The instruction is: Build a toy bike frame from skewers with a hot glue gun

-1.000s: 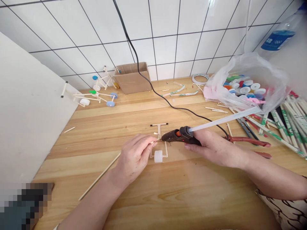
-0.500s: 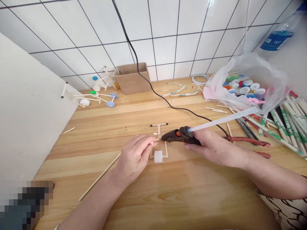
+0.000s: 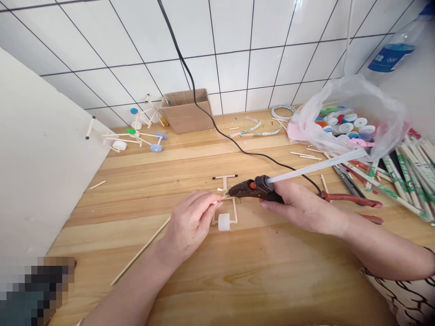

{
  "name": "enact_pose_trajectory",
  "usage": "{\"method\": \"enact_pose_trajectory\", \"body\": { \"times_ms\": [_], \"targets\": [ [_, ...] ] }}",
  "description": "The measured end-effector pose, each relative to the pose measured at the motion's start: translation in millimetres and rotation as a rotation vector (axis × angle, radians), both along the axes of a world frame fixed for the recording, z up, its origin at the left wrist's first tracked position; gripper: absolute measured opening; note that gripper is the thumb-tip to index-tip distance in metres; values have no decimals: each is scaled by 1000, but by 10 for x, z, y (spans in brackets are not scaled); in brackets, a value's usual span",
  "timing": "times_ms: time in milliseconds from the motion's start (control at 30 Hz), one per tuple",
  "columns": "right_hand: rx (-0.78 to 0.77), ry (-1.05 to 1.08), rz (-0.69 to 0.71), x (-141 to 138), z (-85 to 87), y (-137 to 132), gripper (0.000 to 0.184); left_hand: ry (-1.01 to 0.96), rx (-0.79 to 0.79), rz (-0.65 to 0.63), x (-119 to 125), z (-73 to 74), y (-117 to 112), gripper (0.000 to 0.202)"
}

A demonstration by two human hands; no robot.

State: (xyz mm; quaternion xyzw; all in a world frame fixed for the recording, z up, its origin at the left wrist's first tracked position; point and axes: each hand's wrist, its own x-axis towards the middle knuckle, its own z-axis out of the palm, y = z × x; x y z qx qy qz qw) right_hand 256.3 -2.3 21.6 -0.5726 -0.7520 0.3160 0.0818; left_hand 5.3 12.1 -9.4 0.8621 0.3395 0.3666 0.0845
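Observation:
My right hand [image 3: 297,206] is wrapped round a black hot glue gun [image 3: 255,189], with a long translucent glue stick [image 3: 316,166] poking out of its back end. The gun's nozzle points left and meets the joint of a small frame of wooden sticks [image 3: 235,209]. That frame has a T-shaped bar with black ends [image 3: 224,177] at the far side and a white bottle-cap wheel [image 3: 224,222] at the near side. Pinched in my left hand [image 3: 192,217] is a short wooden stick [image 3: 217,201], its tip by the nozzle. My fingers hide the frame's left side.
Finished stick models [image 3: 139,138] with coloured caps stand back left beside a cardboard box [image 3: 186,113]. At right are a plastic bag of bottle caps [image 3: 346,122], red-handled pliers [image 3: 353,199], scissors [image 3: 346,179] and bundled sticks [image 3: 408,167]. A black cord [image 3: 238,147] crosses the table.
The glue gun has shifted very slightly left, its nozzle now closer against the frame's joint. My left hand keeps its place.

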Motion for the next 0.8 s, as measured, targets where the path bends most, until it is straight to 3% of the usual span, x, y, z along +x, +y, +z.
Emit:
{"method": "enact_pose_trajectory", "body": {
  "times_ms": [800],
  "targets": [
    [-39, -19, 18, -47, 95, -27, 19, -4, -9, -1, 13, 16, -1, 11]
  ]
}}
